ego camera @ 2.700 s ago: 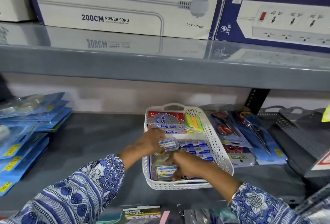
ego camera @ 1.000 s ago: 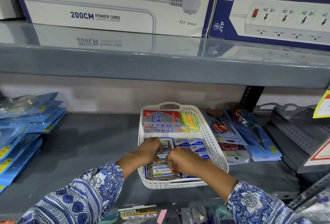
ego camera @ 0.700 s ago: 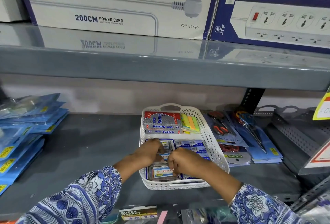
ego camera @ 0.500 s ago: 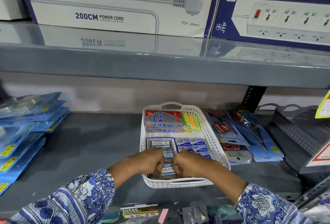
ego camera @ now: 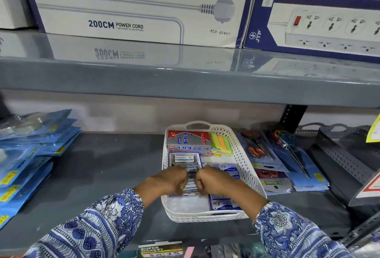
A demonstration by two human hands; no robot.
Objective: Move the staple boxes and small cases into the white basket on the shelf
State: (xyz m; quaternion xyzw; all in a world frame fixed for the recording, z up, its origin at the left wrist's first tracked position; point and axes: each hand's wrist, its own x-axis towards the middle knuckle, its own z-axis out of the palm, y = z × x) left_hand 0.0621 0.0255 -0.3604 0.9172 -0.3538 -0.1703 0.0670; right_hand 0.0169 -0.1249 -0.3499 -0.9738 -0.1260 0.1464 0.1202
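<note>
Both hands have drawn back toward the near end of the white basket point(ego camera: 245, 161) since the earliest frame, when they were spread apart, each carrying a small case; now the knuckles nearly touch over the left column. Left hand point(ego camera: 172, 181) and right hand point(ego camera: 207, 180) are curled with fingers tucked under, pressed from either side on a small case point(ego camera: 190, 185) lying in the basket; each grip is narrow and closed on that case, though fingertips are hidden. Another small case point(ego camera: 184, 158) lies just beyond, at 12 o'clock from the hands. Staple boxes point(ego camera: 188, 143), red and silver, sit at the far end, with coloured sticky tabs point(ego camera: 221, 144) at their 3 o'clock. Blue packets point(ego camera: 223, 204) fill the basket's right column, at 4 o'clock from the hands. Scissor packs point(ego camera: 265, 162) lie on the shelf point(ego camera: 102, 175) outside, at 3 o'clock of the basket. Step in hand, by judgement: seating and squaring the case in its row, late in the task. Next move likely calls for releasing both hands cleanly without dragging the row askew, then checking the shelf for leftovers.
</note>
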